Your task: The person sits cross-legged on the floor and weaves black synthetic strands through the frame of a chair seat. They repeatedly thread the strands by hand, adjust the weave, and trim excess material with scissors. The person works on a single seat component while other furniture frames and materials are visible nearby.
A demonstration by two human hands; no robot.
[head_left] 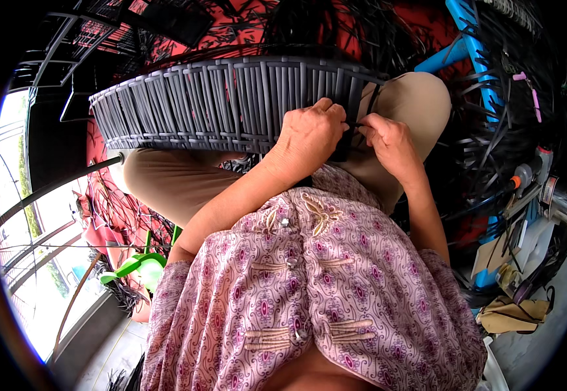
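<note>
A long panel woven of dark grey flat strips [192, 104] lies across my crossed legs, its right end between my knees. My left hand [313, 133] is closed at the panel's right part, knuckles up, its thumb and forefinger pinched together at the edge. Just to the right, my right hand [391, 140] is closed too, thumb and forefinger pressed together on a thin dark strip [356, 125]. The strip runs between the two hands. Its ends are hidden by my fingers and the dark weave below.
Loose black strips lie over a red floor covering [231, 29] ahead. At right stand a blue frame [476, 52], a grey power tool with an orange part [524, 179] and a tan pouch [515, 316]. A green plastic thing [143, 267] sits at left, near black metal frames [68, 39].
</note>
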